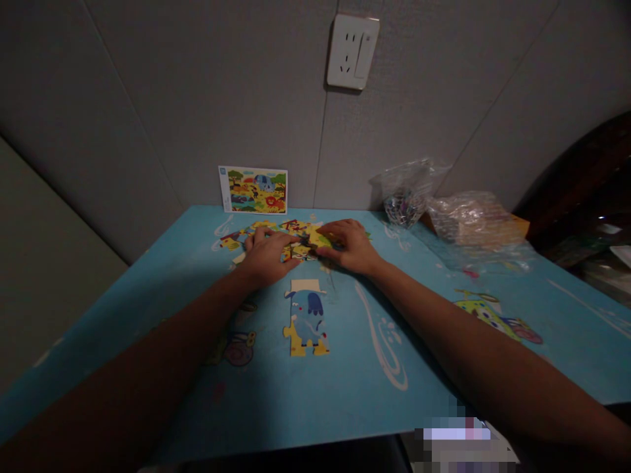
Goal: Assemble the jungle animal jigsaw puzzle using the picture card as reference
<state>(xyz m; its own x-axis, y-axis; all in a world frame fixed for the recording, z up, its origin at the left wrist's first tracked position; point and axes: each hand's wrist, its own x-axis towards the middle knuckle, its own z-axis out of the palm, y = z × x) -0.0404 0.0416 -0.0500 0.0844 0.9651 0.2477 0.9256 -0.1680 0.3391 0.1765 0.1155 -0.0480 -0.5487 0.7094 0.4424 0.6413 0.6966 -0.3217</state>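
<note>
A heap of loose jigsaw puzzle pieces point(296, 226), mostly yellow, lies at the far middle of the table. My left hand point(269, 256) rests at the heap's left side, its thumb and index finger apart and touching or close to the pieces. From the right, my right hand point(351, 246) has a yellow puzzle piece point(313, 235) between thumb and fingers, just over the heap. Nearer to me, between my forearms, lie joined puzzle pieces point(306, 322) showing a blue elephant on yellow ground. A pale patch shows at their top edge.
A picture card point(254, 190) with animals leans against the wall behind the heap. A clear plastic bag point(407, 197) and a wrapped package point(468, 220) sit at the back right. The blue table cover point(345, 394) has printed cartoon figures. A wall socket point(353, 52) is above.
</note>
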